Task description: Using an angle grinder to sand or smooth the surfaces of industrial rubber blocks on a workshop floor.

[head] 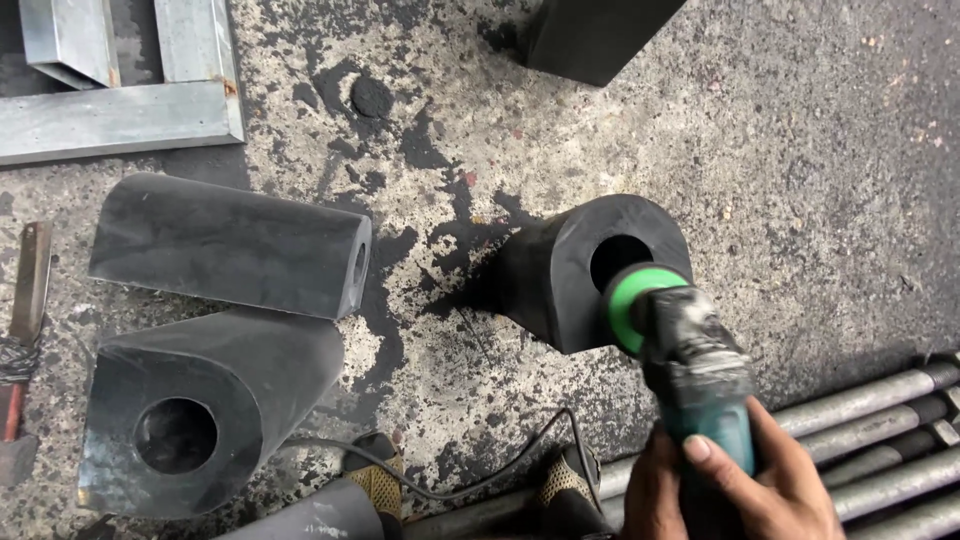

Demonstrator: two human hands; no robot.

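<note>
No pkgs, labels, signs or screens in view.

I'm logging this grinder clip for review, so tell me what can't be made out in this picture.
Head view only:
- Grinder tip: hidden behind its green guard, at the hole of the black block.
- Left hand and right hand: cut off by the bottom edge.
- Far end of the block's hole: too dark.
- Steel rods: cut off at the right edge.

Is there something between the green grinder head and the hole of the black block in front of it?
Nothing visible. The grinder, held by both hands, has its green head right at the hole of the black block.
</note>
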